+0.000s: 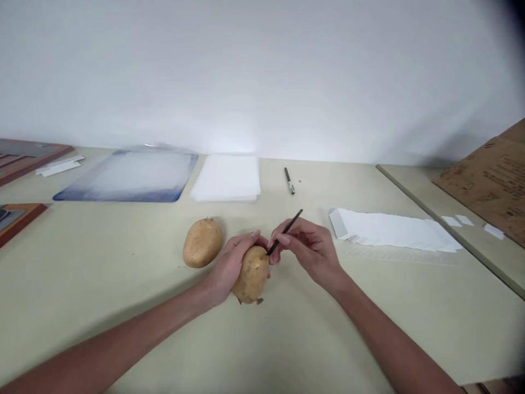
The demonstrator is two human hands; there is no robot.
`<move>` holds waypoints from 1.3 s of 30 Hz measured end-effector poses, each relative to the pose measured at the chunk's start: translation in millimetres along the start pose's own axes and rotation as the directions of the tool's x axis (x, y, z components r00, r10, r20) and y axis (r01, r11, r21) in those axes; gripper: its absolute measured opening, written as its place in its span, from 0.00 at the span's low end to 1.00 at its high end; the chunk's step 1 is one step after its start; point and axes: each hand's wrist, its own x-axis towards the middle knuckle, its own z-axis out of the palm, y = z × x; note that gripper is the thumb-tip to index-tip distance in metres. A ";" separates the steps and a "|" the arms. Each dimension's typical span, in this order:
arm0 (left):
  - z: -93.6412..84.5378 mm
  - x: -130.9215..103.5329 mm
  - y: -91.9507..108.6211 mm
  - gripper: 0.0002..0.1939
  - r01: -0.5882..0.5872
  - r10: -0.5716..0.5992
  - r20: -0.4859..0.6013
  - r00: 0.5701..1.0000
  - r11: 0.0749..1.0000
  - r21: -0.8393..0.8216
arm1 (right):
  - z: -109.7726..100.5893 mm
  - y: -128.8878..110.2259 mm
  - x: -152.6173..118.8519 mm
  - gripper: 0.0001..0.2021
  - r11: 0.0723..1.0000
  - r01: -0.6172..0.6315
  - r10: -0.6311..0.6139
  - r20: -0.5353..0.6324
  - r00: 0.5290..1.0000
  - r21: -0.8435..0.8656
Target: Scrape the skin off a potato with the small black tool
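Observation:
My left hand (229, 265) is wrapped around the left and far sides of a brown potato (251, 279), holding it on the table. Near its top the potato has a pale yellow patch where the skin is broken, and small dark bits stick out at its near end. Pinched in my right hand (309, 249) is a thin black pen-like tool (289, 225), tilted, its lower tip against the potato's upper right side. I cannot make out the tip's exact shape. A second potato (203, 242) lies on the table left of my hands.
Behind are a stack of white paper (227, 178), a blue-edged plastic packet (127, 176) and a dark pen (289, 181). White paper slips (396, 230) lie fanned out at right, near a cardboard box (492, 180). Red-brown framed objects (35, 156) stand at left.

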 end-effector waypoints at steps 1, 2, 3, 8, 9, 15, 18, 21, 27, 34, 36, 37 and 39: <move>1.8 -0.7 -0.1 0.22 0.000 0.000 0.003 1.000 1.000 -0.002 | 3.1 1.6 -0.8 0.05 1.000 -0.008 0.008 0.019 1.000 -0.010; 3.5 -1.4 -0.3 0.22 -0.003 0.003 0.005 1.000 1.000 -0.006 | 5.7 3.5 -1.4 0.05 1.000 -0.012 0.012 0.026 1.000 -0.019; 5.0 -2.1 -0.6 0.22 -0.005 0.005 0.004 1.000 1.000 -0.011 | 7.6 5.4 -2.0 0.04 1.000 -0.011 0.012 0.026 1.000 -0.025; 7.5 -3.4 -1.8 0.21 -0.004 0.004 -0.020 1.000 0.999 -0.032 | 9.9 8.6 -4.7 0.04 1.000 -0.002 0.002 0.005 1.000 -0.025; 7.6 -3.6 -1.9 0.22 -0.005 0.005 -0.022 1.000 0.999 -0.034 | 10.2 8.0 -5.2 0.04 1.000 -0.007 0.007 0.001 1.000 -0.023; 8.2 -5.1 -2.8 0.23 -0.012 0.010 -0.037 0.999 0.999 -0.042 | 13.7 4.0 -6.6 0.03 0.998 -0.051 0.051 -0.004 0.999 -0.028; 8.3 -4.8 -3.7 0.22 -0.014 0.012 -0.044 0.999 0.999 -0.046 | 13.8 3.4 -6.0 0.02 0.997 -0.058 0.057 -0.009 0.998 -0.048; 8.5 -4.4 -4.1 0.23 -0.016 0.014 -0.051 0.999 0.999 -0.048 | 12.5 3.9 -5.4 0.03 0.996 -0.040 0.040 -0.010 0.999 -0.081; 9.6 -4.7 -2.7 0.24 -0.009 0.007 -0.049 0.999 0.999 -0.032 | 10.1 4.2 -6.0 0.03 0.993 -0.033 0.033 0.002 0.999 -0.116; 9.2 -5.0 -1.9 0.25 0.000 -0.002 -0.059 0.998 1.000 -0.022 | 10.8 4.3 -4.7 0.04 0.993 -0.046 0.049 0.020 0.999 -0.113; 9.0 -4.7 -1.8 0.25 0.000 -0.001 -0.058 0.998 1.000 -0.020 | 11.2 4.4 -4.3 0.04 0.992 -0.045 0.048 0.024 0.999 -0.118; 9.0 -4.5 -1.7 0.25 0.000 -0.001 -0.058 0.998 1.000 -0.018 | 11.2 4.3 -4.2 0.05 0.992 -0.045 0.048 0.022 0.999 -0.119; 9.3 -4.2 -1.6 0.25 -0.002 0.002 -0.055 0.998 1.000 -0.014 | 11.1 4.1 -3.9 0.05 0.993 -0.052 0.054 0.018 0.998 -0.109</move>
